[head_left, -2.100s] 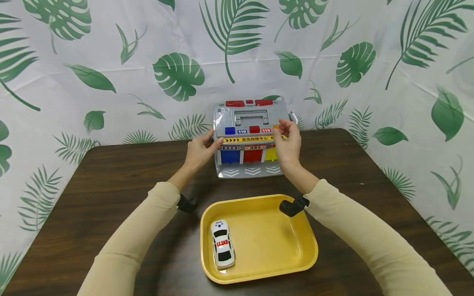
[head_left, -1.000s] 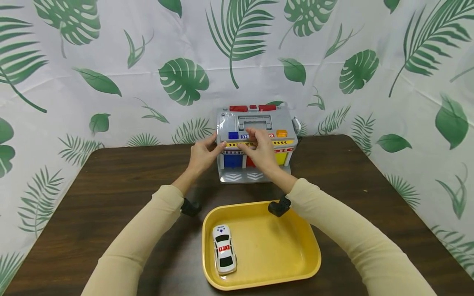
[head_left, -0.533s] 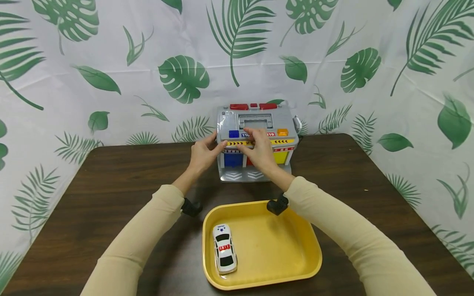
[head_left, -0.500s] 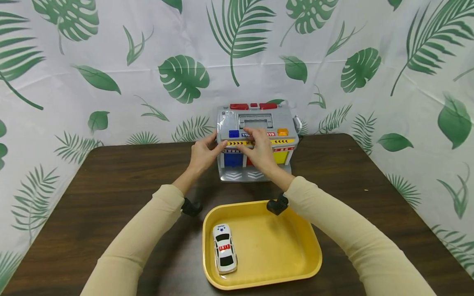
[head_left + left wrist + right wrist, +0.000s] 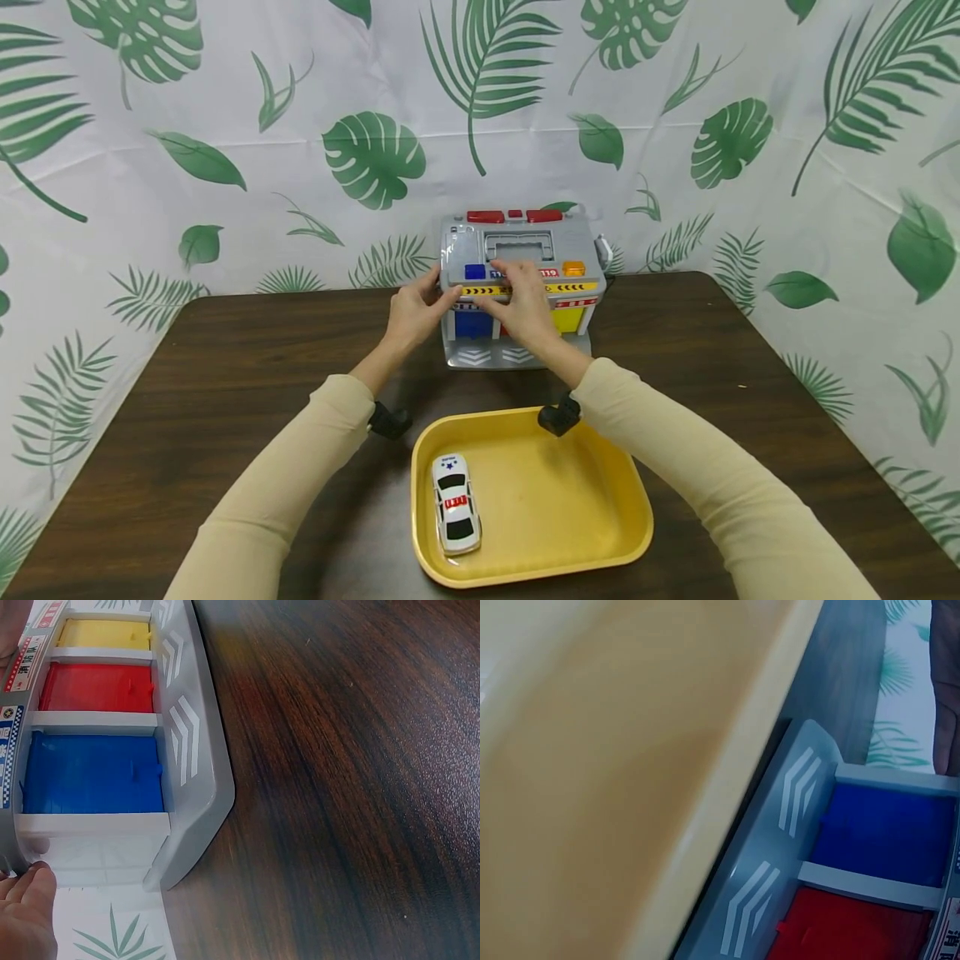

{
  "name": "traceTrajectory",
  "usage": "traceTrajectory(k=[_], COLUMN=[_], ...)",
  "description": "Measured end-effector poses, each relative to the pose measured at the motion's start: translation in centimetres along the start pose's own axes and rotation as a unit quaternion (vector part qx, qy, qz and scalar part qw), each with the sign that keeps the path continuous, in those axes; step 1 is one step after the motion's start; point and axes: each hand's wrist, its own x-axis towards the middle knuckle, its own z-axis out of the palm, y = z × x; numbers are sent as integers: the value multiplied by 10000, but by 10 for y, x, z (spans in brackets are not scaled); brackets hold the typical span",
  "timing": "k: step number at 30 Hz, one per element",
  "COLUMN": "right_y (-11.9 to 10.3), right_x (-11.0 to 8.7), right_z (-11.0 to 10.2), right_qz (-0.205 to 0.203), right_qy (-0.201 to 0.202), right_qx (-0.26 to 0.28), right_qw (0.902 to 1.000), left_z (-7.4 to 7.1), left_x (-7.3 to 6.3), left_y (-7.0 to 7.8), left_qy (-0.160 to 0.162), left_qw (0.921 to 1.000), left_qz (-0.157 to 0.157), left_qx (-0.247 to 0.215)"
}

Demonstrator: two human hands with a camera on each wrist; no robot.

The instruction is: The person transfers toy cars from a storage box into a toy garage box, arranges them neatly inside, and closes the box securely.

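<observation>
Starting at the left, the left hand (image 5: 411, 315) is gripping the garage (image 5: 558, 250) at its 9 o'clock end, thumb lying along the roof's front corner and fingers reaching round the side.

Nearer the viewer, the car (image 5: 455, 504) is sitting upright in the tray (image 5: 547, 492) by its 9 o'clock wall, its starred end pointing toward 12 o'clock. Neither hand is touching it.

The garage is standing upright on the tabletop (image 5: 285, 350), at 12 o'clock from the tray, with the leafy cloth (image 5: 292, 167) hanging behind. Its blue door (image 5: 94, 772), red door (image 5: 105, 688) and yellow door (image 5: 105, 634) are running left to right above a ramp (image 5: 480, 358) facing 6 o'clock; all three are looking closed.

The right hand (image 5: 525, 310) is hovering or resting over the middle of the roof's front edge, thumb and forefinger spreading apart; it is hiding what lies beneath, so I cannot tell whether it is pressing.

The garage is looking like stiff, hollow plastic, probably light and rather slick. Its 9 and 3 o'clock ends are offering the steadiest hold; the handle (image 5: 519, 244) would be suiting a lift, while the thin doors are seeming fragile.
</observation>
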Motion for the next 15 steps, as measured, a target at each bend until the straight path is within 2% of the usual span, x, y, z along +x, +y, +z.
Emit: traceTrajectory(k=[8,15], right_y=[-1,-1], right_x=[0,0], right_z=[3,6], right_qz=[-279,-334], right_qy=[174,294], right_qx=[-238,-397], right_qw=[9992,9982], left_z=[-1,-1], left_x=[0,0], left_y=[2,1], left_qy=[-112,-104], left_qw=[9999,9999], left_qz=[-38,-87], left_qx=[-68,-81])
